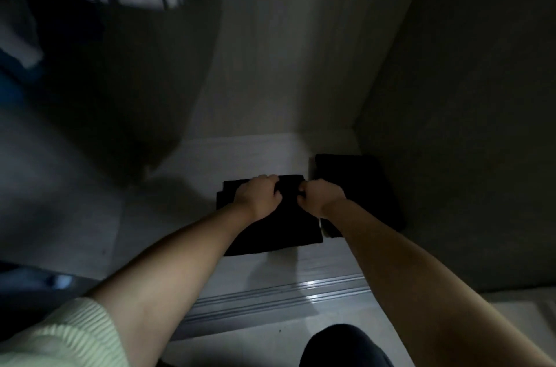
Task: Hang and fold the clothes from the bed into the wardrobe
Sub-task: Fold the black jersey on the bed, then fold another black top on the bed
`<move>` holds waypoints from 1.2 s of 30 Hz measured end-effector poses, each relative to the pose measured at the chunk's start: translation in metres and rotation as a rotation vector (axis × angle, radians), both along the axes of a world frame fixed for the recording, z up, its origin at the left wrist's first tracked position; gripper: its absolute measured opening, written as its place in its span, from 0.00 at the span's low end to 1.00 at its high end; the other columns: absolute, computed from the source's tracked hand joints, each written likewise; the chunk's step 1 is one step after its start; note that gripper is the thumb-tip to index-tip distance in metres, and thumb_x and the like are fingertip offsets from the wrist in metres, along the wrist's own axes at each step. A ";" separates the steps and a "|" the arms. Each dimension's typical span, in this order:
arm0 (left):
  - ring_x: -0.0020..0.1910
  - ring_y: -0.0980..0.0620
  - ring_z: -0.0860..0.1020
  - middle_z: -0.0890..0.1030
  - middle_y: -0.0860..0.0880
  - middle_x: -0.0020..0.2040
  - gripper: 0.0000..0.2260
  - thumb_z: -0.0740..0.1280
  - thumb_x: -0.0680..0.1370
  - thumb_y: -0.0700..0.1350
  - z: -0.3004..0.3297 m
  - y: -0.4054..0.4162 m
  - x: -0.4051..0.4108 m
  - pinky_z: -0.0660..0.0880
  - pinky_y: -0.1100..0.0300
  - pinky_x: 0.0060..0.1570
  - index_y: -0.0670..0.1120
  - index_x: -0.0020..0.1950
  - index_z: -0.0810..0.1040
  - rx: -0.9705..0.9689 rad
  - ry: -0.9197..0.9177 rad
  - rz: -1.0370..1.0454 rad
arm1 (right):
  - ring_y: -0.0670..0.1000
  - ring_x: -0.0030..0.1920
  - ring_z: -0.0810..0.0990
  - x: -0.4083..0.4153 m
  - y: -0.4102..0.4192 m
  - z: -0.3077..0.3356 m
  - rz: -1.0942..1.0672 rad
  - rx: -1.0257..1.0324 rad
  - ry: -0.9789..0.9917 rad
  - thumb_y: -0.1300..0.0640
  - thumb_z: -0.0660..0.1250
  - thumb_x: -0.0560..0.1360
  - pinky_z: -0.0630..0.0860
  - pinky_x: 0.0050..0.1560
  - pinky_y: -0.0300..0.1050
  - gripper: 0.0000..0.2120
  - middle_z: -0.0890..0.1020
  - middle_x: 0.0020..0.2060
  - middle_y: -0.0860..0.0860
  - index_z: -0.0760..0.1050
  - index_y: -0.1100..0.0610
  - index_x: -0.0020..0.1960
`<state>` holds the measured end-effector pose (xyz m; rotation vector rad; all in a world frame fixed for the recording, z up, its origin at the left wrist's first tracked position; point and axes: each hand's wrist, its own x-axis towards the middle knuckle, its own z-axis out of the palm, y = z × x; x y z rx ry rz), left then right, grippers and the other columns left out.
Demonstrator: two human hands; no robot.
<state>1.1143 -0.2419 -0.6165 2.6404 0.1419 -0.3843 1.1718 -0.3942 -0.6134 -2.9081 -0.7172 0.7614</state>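
Both hands, left hand [259, 194] and right hand [321, 195], grip a folded dark garment [270, 231] on the wardrobe floor [210, 174] at centre frame, beside another folded pile [361, 183]; placing looks nearly finished.

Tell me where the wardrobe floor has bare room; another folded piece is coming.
Bare floor lies left of the black folded garment both hands hold, with a strip in front toward the door track. The right corner is crowded: a second dark stack sits by the side wall.

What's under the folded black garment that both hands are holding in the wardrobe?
The folded black garment lies on the pale wardrobe floor, which shows around its edges. Left hand and right hand grip it on top. Anything directly beneath is covered by the fabric.
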 end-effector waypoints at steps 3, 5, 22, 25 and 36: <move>0.59 0.44 0.74 0.74 0.43 0.64 0.18 0.57 0.80 0.46 0.073 -0.022 -0.002 0.74 0.52 0.56 0.45 0.70 0.69 0.010 -0.048 0.012 | 0.58 0.56 0.78 -0.009 -0.017 0.074 -0.049 0.014 -0.031 0.49 0.56 0.80 0.74 0.50 0.48 0.16 0.79 0.56 0.56 0.75 0.56 0.60; 0.60 0.44 0.74 0.74 0.43 0.65 0.19 0.57 0.80 0.46 0.121 -0.035 -0.002 0.73 0.52 0.57 0.45 0.71 0.68 0.022 -0.061 0.012 | 0.57 0.56 0.77 -0.014 -0.028 0.124 -0.065 0.012 -0.042 0.49 0.56 0.80 0.74 0.50 0.47 0.17 0.79 0.56 0.56 0.75 0.56 0.61; 0.58 0.42 0.77 0.77 0.44 0.62 0.18 0.58 0.79 0.48 0.475 -0.060 -0.016 0.73 0.53 0.50 0.51 0.70 0.68 0.088 -0.169 -0.104 | 0.57 0.58 0.78 -0.062 -0.067 0.484 -0.216 -0.013 -0.129 0.47 0.56 0.79 0.73 0.51 0.47 0.17 0.80 0.57 0.55 0.76 0.54 0.60; 0.57 0.41 0.78 0.79 0.44 0.60 0.18 0.59 0.79 0.48 0.504 -0.060 -0.020 0.75 0.53 0.52 0.51 0.70 0.69 0.058 -0.206 -0.160 | 0.57 0.57 0.79 -0.074 -0.072 0.509 -0.267 -0.038 -0.164 0.47 0.56 0.79 0.71 0.46 0.46 0.17 0.80 0.56 0.54 0.76 0.53 0.60; 0.54 0.46 0.78 0.78 0.47 0.60 0.18 0.57 0.80 0.48 0.560 -0.099 -0.066 0.73 0.55 0.46 0.49 0.69 0.69 0.038 -0.279 -0.548 | 0.55 0.49 0.80 -0.178 -0.121 0.547 -0.602 -0.030 -0.276 0.48 0.56 0.79 0.70 0.39 0.44 0.15 0.81 0.49 0.51 0.78 0.51 0.55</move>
